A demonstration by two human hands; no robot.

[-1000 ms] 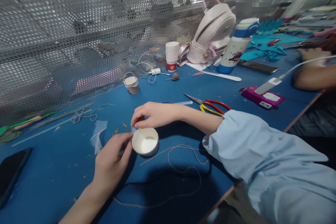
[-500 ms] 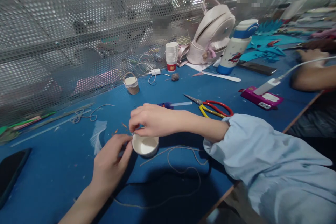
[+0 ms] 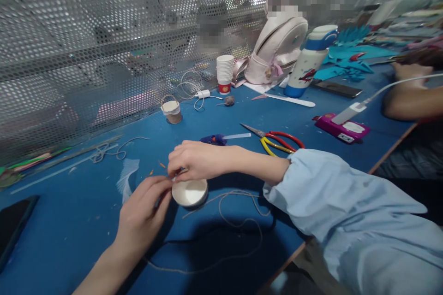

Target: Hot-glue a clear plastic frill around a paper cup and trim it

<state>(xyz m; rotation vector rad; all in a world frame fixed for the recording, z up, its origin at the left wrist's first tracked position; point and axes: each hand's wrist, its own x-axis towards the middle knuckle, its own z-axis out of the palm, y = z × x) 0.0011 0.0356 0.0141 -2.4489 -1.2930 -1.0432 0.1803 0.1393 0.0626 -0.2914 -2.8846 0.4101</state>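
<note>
A shallow white paper cup (image 3: pixel 189 195), like a cut-down cup base, stands on the blue table. My left hand (image 3: pixel 146 207) pinches its left rim between thumb and fingers. My right hand (image 3: pixel 197 160) reaches over the far side, its fingers closed at the rim beside my left fingertips. A small whitish bit shows there, too small to name. A loose grey string (image 3: pixel 238 226) curls over the table right of the cup and in front of it. A pleated whitish strip (image 3: pixel 128 177) lies beyond my left hand.
Behind my right arm lie a blue glue gun (image 3: pixel 212 139) and scissors (image 3: pixel 273 138). Farther back are a small basket-like cup (image 3: pixel 172 113), stacked paper cups (image 3: pixel 224 73), a bottle (image 3: pixel 308 67) and a backpack (image 3: pixel 277 48). A phone (image 3: pixel 15 226) lies left; another person's arm (image 3: pixel 415 97) rests right.
Both hands stay at the cup's rim, with my right fingers shifted slightly. The whole scene sits a little farther left in the view.
</note>
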